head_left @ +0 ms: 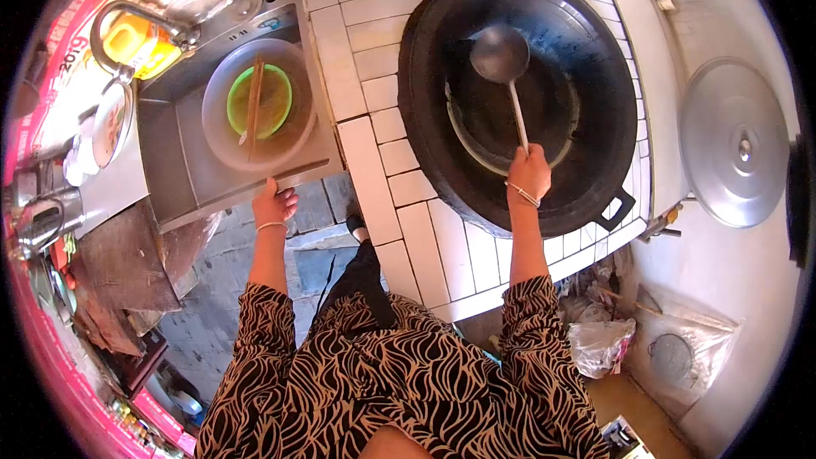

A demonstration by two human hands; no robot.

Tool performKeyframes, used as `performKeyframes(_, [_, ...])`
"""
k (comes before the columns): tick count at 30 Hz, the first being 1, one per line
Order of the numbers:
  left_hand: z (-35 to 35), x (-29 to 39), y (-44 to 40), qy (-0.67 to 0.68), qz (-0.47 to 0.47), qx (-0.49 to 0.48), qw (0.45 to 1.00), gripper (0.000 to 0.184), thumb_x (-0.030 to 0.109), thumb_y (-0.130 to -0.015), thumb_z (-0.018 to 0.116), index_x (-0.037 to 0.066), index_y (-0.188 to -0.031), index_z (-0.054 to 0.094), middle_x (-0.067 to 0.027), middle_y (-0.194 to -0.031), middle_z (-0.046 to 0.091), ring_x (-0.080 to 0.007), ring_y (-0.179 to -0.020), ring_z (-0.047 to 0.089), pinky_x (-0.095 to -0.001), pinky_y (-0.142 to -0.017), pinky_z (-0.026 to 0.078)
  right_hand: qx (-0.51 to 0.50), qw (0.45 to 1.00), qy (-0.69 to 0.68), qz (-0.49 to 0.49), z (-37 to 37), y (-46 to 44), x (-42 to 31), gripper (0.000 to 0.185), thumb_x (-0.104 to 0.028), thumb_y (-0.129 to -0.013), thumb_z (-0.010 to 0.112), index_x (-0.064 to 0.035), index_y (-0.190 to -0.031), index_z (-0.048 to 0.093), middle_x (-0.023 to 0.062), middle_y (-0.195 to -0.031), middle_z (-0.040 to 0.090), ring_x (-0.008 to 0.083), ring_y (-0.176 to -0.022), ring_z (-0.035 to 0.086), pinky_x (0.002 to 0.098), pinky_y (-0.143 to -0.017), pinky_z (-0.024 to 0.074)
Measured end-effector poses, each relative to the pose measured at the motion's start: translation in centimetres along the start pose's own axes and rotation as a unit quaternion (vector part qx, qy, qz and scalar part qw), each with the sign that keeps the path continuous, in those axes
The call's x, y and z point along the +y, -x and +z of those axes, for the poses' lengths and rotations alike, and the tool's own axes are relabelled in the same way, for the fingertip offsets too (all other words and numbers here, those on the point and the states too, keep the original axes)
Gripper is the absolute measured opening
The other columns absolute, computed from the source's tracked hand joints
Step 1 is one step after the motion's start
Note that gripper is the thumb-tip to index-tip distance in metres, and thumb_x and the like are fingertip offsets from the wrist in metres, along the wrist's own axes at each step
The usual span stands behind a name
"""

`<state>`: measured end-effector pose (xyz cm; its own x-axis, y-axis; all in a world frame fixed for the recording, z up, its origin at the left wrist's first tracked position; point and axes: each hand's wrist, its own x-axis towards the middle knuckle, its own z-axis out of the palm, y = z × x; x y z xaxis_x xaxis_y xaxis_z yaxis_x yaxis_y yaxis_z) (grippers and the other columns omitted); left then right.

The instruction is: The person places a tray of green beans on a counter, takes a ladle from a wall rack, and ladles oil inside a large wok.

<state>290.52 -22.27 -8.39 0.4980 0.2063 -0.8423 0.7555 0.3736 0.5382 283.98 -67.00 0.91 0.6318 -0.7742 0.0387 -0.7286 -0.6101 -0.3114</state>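
Note:
My right hand (529, 176) is closed around the handle of a metal ladle (500, 55). The ladle's bowl is over the inside of a large black wok (603, 110); whether it touches the surface I cannot tell. Some pale liquid or residue rings the wok's bottom. My left hand (274, 204) holds nothing, its fingers loosely bent and apart, close by the front edge of the steel sink (183, 140). In the sink sits a translucent basin (219, 132) with a green-rimmed bowl (285, 119) in it. Wooden chopsticks (255, 102) lie across that bowl.
White tiles (365, 178) surround the wok. A large metal lid (718, 144) leans at the right wall. Left of the sink are a curved faucet (106, 21), a yellow container (140, 42) and a metal jug (51, 221). A plastic bag (599, 344) lies low at the right.

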Motion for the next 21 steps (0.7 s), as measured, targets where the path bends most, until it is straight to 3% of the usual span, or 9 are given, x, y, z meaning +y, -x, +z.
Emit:
performKeyframes(3, [-0.5,0.1,-0.1,-0.003,0.004,-0.015,1.000,0.041,0.040,-0.078,0.057,0.003,-0.095,0.048,-0.0151,-0.075,0.058,-0.0228,-0.056,0.057,-0.0319,-0.044,0.044,-0.026,0.988,0.133,0.074,1.3,-1.4,4.7,0.016,-0.021,-0.077,0.052,-0.0064,-0.076,0.056,0.0178,-0.073,0.061,0.0335,-0.067,0.061,0.0426,-0.058,0.0487])
performKeyframes(5, [-0.1,0.5,0.5,-0.010,0.004,-0.018,1.000,0.042,0.040,-0.078,0.057,0.002,-0.094,0.048,-0.0147,-0.074,0.058,-0.0227,-0.056,0.057,-0.0311,-0.044,0.044,-0.042,0.979,0.149,0.132,1.3,-1.9,6.9,0.016,-0.020,-0.075,0.049,-0.0081,-0.082,0.058,0.0182,-0.078,0.061,0.0355,-0.075,0.059,0.0423,-0.063,0.0474])
performKeyframes(8, [0.2,0.8,1.1,-0.027,0.020,-0.005,0.999,0.042,0.040,-0.078,0.056,0.002,-0.094,0.048,-0.0130,-0.072,0.057,-0.0227,-0.056,0.057,-0.0307,-0.045,0.045,-0.027,0.972,0.186,0.143,2.7,-2.3,10.3,0.016,-0.019,-0.076,0.049,-0.0074,-0.081,0.058,0.0184,-0.079,0.061,0.0360,-0.076,0.059,0.0422,-0.063,0.0476])
performKeyframes(14, [-0.2,0.8,1.1,0.002,0.022,-0.025,0.999,0.041,0.042,-0.078,0.056,0.004,-0.094,0.049,-0.0123,-0.072,0.058,-0.0224,-0.055,0.057,-0.0299,-0.044,0.044,-0.076,0.977,0.144,0.137,3.9,-2.0,7.6,0.016,-0.020,-0.076,0.050,-0.0062,-0.081,0.057,0.0193,-0.080,0.060,0.0366,-0.077,0.059,0.0423,-0.065,0.0475])
performKeyframes(17, [-0.4,0.6,0.7,0.007,0.014,-0.037,0.999,0.042,0.042,-0.077,0.057,0.004,-0.093,0.049,-0.0123,-0.071,0.058,-0.0222,-0.055,0.057,-0.0295,-0.044,0.044,-0.101,0.989,0.046,0.095,5.7,-1.6,7.1,0.017,-0.023,-0.073,0.053,-0.0082,-0.077,0.061,0.0189,-0.081,0.061,0.0355,-0.071,0.059,0.0392,-0.064,0.0476])
performKeyframes(21, [-0.1,0.4,0.6,-0.004,0.012,-0.036,0.999,0.042,0.042,-0.077,0.057,0.005,-0.093,0.049,-0.0127,-0.072,0.058,-0.0223,-0.055,0.057,-0.0302,-0.045,0.044,-0.170,0.931,-0.246,0.209,10.2,-1.6,8.4,0.016,-0.017,-0.067,0.061,-0.0026,-0.074,0.064,0.0142,-0.070,0.061,0.0245,-0.065,0.060,0.0337,-0.061,0.0460])
